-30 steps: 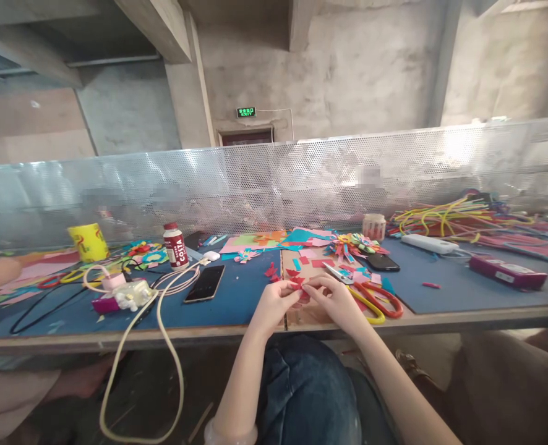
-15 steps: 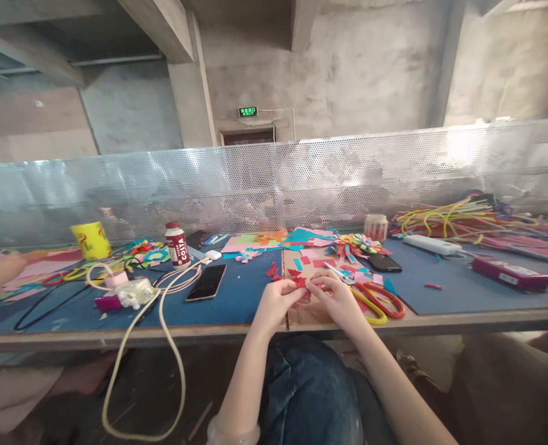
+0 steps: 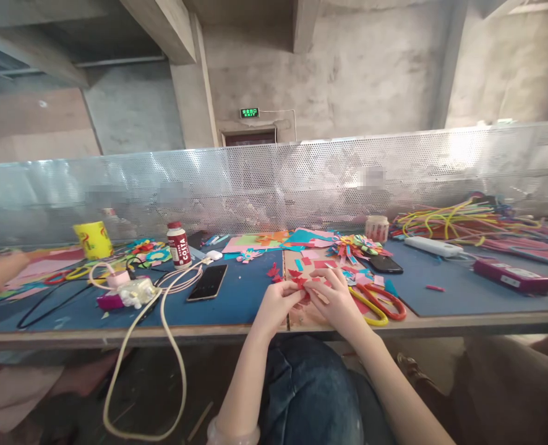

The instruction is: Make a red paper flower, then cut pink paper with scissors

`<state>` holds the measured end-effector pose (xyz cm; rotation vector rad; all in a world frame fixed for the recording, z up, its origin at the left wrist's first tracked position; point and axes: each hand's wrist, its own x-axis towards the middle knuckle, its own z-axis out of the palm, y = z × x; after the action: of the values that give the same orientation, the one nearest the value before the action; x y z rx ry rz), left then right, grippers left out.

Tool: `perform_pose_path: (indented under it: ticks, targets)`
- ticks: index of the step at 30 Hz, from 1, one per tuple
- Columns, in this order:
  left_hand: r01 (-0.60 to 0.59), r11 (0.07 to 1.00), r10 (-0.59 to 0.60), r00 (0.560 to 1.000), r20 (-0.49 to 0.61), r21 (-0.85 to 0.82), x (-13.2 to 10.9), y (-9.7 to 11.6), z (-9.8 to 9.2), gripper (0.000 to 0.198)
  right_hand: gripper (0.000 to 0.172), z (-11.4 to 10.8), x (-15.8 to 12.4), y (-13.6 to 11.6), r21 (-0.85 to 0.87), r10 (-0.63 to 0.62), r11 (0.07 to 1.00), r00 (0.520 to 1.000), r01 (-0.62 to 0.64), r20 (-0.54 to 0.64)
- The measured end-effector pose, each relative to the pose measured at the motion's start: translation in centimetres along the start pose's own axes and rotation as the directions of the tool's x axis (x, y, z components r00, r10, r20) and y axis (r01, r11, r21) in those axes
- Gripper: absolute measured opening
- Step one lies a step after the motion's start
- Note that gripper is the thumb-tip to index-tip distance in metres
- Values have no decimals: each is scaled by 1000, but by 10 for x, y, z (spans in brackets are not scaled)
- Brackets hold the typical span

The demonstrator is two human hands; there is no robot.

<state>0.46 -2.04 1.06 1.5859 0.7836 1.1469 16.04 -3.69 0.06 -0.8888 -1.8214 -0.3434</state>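
A long, smooth, blue-topped table (image 3: 244,303) spans the view. At its near edge meet the bare left hand (image 3: 275,304) and bare right hand (image 3: 339,301). Glossy red and yellow looped handles (image 3: 402,308) lie just beside the right. Both hands' fingertips pinch a small, spiky red paper piece (image 3: 300,282) between them, equally near; its long axis is unclear.

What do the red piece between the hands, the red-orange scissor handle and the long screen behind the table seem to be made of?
Red piece: probably matt paper; it looks thin and pointed, without shine.
Scissor handle: perhaps smooth plastic, or coated metal; evenly coloured and rounded.
Screen: likely bare metal, semi-glossy; grey, full of small holes, with bright reflections.
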Motion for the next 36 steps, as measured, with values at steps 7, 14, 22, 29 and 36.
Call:
perform_pose_path:
  ticks: [7,14,22,29,36]
  targets:
    - [-17,1000,17,1000,14,-16,-1,2,-1,16,24,-11,-4,-8,-93,-74,992,993,83,90]
    - [-23,1000,24,997,77,-8,-2,3,-4,22,26,-17,-4,-6,-73,-25,997,988,36,150]
    - [-22,1000,22,998,62,2,-2,2,-4,20,23,-19,-1,-3,351,259,881,944,-317,202]
    - [-32,999,32,999,41,12,-2,1,-2,17,23,-3,8,2,522,385,717,886,-462,257]
    - [-54,997,52,997,51,50,-3,3,-1,17,25,-2,7,-4,595,447,566,819,-571,361]
